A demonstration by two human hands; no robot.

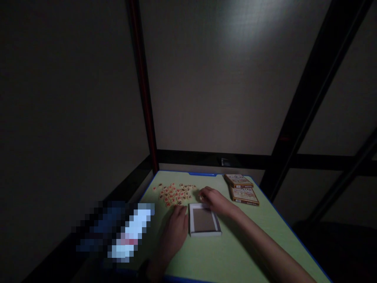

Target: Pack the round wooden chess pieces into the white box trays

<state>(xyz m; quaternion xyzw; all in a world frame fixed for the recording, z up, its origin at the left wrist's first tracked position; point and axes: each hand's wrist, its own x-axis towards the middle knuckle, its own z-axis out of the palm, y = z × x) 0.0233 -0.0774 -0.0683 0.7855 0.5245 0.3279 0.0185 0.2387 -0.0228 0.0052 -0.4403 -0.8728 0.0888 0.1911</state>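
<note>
Round wooden Chinese chess pieces, marked in red and black, lie spread in a loose cluster on the far left part of the green table. My left hand rests at their near edge, fingers stretched forward, just left of a shallow open box with white sides and a brown bottom. My right hand is over the box's far edge. Its fingers are curled in a pinch around what looks like one pale chess piece, partly hidden by the fingers.
Two flat printed boxes overlap at the table's far right. The green table has a blue rim and stands against dark-framed wall panels. A pixelated bright patch covers something at the left edge.
</note>
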